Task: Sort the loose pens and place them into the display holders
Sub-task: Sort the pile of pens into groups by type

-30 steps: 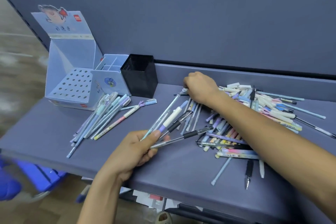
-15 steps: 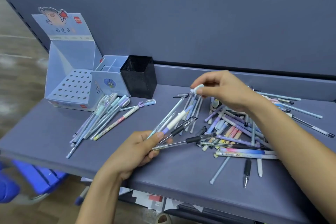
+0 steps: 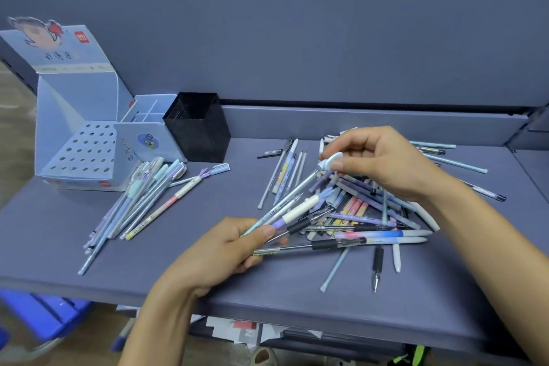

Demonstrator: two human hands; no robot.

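Note:
A loose heap of pens (image 3: 365, 208) lies on the right of the grey shelf (image 3: 208, 217). My left hand (image 3: 225, 249) grips a fan of several pens (image 3: 297, 217) by their tips, near the shelf's front. Above the heap, my right hand (image 3: 383, 160) pinches the pale blue cap end of a long thin pen (image 3: 300, 187), whose other end reaches my left hand. A sorted bunch of pastel pens (image 3: 139, 202) lies at the left. Behind it stand a blue cardboard holder with holes (image 3: 80, 151), a divided blue box (image 3: 148, 125) and a black mesh cup (image 3: 197, 126).
A raised lip and a dark wall close the back of the shelf. A few stray pens (image 3: 377, 270) lie near the front edge. Blue plastic crates (image 3: 44, 315) sit on the floor at the lower left, papers below the shelf.
My right hand lifted off the heap's far left side with a thin pen and moved right and toward me. The view shifted so the holders sit further left. My left hand kept its bundle.

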